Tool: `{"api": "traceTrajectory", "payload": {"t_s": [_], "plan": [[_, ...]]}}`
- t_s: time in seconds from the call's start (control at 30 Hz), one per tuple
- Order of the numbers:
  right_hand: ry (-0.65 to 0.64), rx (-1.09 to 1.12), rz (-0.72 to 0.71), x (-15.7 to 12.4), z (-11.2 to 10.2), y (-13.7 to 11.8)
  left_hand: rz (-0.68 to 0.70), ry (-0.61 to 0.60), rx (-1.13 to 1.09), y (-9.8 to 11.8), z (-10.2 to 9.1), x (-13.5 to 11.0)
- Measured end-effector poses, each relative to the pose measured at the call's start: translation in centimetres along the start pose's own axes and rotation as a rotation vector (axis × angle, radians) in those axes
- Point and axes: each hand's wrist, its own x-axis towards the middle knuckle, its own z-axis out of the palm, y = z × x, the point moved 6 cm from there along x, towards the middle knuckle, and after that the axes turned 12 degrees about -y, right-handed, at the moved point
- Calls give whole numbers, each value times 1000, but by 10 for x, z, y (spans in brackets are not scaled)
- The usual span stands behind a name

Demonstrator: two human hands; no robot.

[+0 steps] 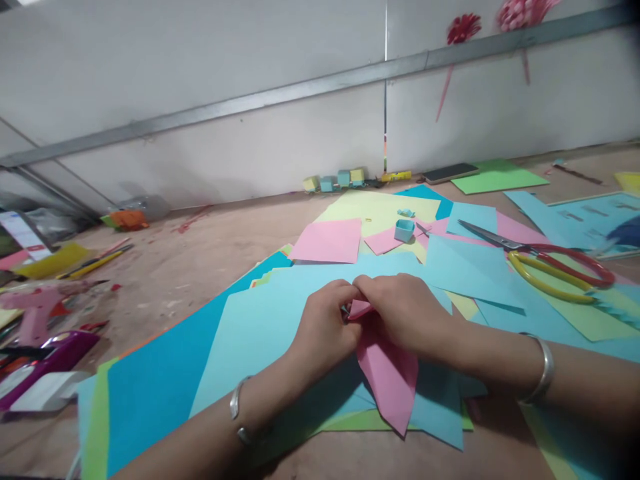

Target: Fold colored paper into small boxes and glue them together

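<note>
A folded piece of pink paper point(387, 373) is held between both hands, its pointed end hanging toward me over light blue sheets point(260, 327). My left hand point(327, 323) is closed on the paper's upper left edge, thumb and fingers pinching it. From the right, my right hand point(405, 307) curls over the top of the same paper, and its fingertips meet those of the left. The palms hide part of the folds. Beyond the hands lie a flat pink square point(327, 241) and a small blue paper box point(404, 231).
Large scissors point(555, 260) with red and yellow handles rest on papers at the right. A pink glue gun point(37, 307) and a purple tool point(55, 357) lie at the left. Small paper cubes point(343, 178), a phone point(450, 173) and green paper point(500, 177) are by the wall.
</note>
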Motion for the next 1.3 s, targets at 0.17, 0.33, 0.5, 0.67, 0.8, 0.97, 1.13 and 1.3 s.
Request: {"api": "traceTrajectory", "payload": {"t_s": [0.17,0.33,0.5,0.67,0.8,0.97,1.13,1.3], "plan": [[150,44,-195,-13,-25,-1,-21,27,-72,-6,-1,0],[69,-136,-135,-40,-36,-14,-92,62,-185,-18,-3,2],[-198,-252,-52,-42,2,-15,-79,53,-135,-17,-3,2],[-187,-294,-48,-29,18,-3,-9,53,-33,-8,-1,0],[-207,-337,-96,-23,20,-1,35,39,-15,-5,0,0],[-255,-356,-2,-26,-4,4,-9,44,-79,-11,1,1],[-7,-202,-7,-17,-24,8,-52,76,-95,-13,1,1],[13,-49,-51,-1,-7,13,-31,87,-87,-7,1,-2]]}}
